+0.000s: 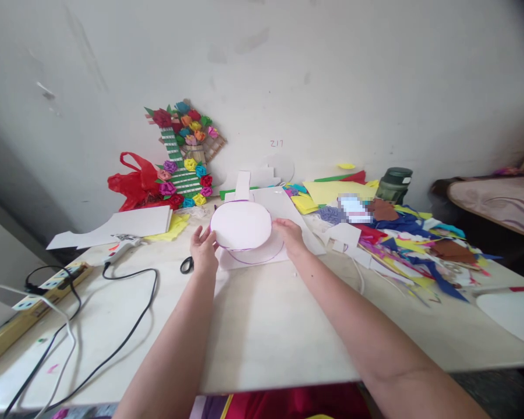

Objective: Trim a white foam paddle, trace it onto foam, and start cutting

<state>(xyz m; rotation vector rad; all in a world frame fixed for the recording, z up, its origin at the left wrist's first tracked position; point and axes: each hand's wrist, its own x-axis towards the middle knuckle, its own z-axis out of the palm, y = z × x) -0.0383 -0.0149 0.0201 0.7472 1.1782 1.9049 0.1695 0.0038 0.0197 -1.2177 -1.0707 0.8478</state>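
Note:
A round white card disc (pixel 241 226) with a purple line along its edge is held up between my two hands. My left hand (pixel 204 245) grips its left edge, fingers closed on the rim. On the opposite edge my right hand (pixel 289 234) pinches the disc between thumb and fingers. Under it lies a white sheet (pixel 303 235) on the table, with a purple curve drawn on it; the disc hides part of this sheet. The black handle of what look like scissors (pixel 186 265) shows beside my left hand.
Flower-decorated craft pieces (pixel 186 169) and a red plastic bag (pixel 133 180) stand by the wall. A glue gun (pixel 120 250), its cord and a power strip (pixel 48 297) are on the left. Colourful scraps (pixel 419 244), a phone (pixel 355 209) and a dark green container (pixel 394 185) occupy the right.

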